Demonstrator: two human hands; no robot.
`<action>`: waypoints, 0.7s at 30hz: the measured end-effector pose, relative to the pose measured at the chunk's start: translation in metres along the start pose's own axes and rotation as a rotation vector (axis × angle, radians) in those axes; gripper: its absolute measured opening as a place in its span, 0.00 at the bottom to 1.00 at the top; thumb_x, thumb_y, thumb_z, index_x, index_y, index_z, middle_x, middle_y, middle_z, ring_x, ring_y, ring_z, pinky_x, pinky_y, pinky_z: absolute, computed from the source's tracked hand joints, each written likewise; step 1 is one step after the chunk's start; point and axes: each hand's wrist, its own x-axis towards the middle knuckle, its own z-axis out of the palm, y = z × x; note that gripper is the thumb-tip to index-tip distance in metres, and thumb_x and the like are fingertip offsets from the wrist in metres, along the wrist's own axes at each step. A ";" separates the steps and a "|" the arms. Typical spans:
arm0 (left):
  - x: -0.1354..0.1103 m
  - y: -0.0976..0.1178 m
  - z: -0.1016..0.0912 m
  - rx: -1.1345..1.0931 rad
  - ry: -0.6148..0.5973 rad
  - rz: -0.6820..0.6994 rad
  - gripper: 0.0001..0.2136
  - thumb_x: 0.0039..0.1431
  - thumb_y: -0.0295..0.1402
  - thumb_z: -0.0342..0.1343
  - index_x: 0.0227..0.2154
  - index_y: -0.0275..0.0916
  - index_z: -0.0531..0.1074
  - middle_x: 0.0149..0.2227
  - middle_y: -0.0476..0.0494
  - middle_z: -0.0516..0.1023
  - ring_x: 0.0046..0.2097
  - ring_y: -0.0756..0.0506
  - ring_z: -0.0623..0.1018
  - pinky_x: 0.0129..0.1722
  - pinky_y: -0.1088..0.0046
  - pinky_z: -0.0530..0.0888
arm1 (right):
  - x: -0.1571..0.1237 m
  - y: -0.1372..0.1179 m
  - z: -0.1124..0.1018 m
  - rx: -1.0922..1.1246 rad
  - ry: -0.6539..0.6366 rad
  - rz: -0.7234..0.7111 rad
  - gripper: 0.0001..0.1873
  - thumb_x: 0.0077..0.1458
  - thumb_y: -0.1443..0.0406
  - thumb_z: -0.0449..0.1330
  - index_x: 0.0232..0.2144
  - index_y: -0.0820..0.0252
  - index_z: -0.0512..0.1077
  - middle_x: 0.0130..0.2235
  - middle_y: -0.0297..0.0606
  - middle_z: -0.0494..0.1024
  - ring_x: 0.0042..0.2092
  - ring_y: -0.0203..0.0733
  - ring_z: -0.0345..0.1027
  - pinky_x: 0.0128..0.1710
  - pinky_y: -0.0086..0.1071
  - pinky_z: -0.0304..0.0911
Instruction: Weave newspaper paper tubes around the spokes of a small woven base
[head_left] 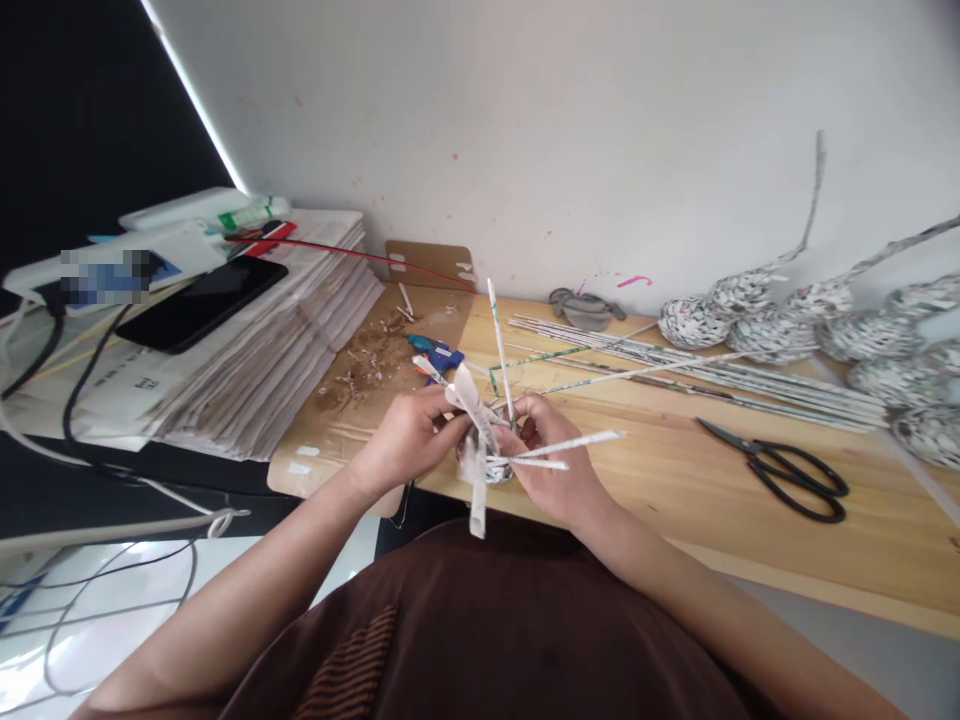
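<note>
A light wooden table (675, 480) fills the right half of the frame, running to a white wall. At left a tall stack of newspapers (255, 350) carries a black phone (199, 300). Between stack and table lies a brown cardboard sheet (352, 410), strewn with scraps. A long bundle of rolled paper tubes (720, 375) lies across the table's far side, and beyond it sits a row of woven paper balls (750, 315), the ones furthest right cut off by the frame edge. Black scissors (791, 472) lie shut at right, and a blue glue gun (436, 352) sits just above the hands. At centre, near the table's front edge, the right hand (551, 460) curls closed around a small woven paper piece (496, 468), mostly hidden between the fingers, with loose tubes sticking out upward and to the right. The left hand (409, 435) pinches a flattened paper strip (477, 500) that hangs down from it.
</note>
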 end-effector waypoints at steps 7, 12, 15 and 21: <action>0.002 0.008 -0.002 0.009 -0.078 -0.009 0.08 0.57 0.28 0.63 0.39 0.41 0.82 0.38 0.46 0.86 0.38 0.45 0.84 0.38 0.73 0.78 | -0.004 0.000 0.004 -0.106 0.031 -0.119 0.08 0.60 0.59 0.62 0.37 0.56 0.69 0.37 0.39 0.76 0.39 0.45 0.70 0.38 0.36 0.64; 0.002 0.018 0.003 0.104 -0.031 0.002 0.05 0.58 0.26 0.61 0.32 0.41 0.81 0.33 0.49 0.85 0.35 0.47 0.83 0.35 0.76 0.75 | -0.005 -0.001 0.005 -0.133 0.021 -0.187 0.04 0.63 0.63 0.57 0.39 0.57 0.69 0.37 0.40 0.77 0.39 0.46 0.69 0.39 0.37 0.63; 0.001 0.019 0.005 0.124 -0.045 0.024 0.04 0.56 0.26 0.62 0.32 0.41 0.80 0.29 0.50 0.82 0.32 0.48 0.81 0.32 0.77 0.73 | -0.006 0.002 0.005 -0.152 0.012 -0.225 0.04 0.62 0.63 0.58 0.39 0.57 0.69 0.37 0.40 0.77 0.39 0.47 0.69 0.40 0.38 0.62; -0.002 0.012 0.006 0.063 -0.059 0.059 0.05 0.62 0.30 0.61 0.35 0.41 0.82 0.35 0.45 0.84 0.37 0.46 0.82 0.37 0.74 0.75 | -0.009 0.006 0.007 -0.118 0.040 -0.218 0.03 0.62 0.65 0.59 0.39 0.56 0.69 0.38 0.41 0.78 0.41 0.47 0.70 0.43 0.39 0.64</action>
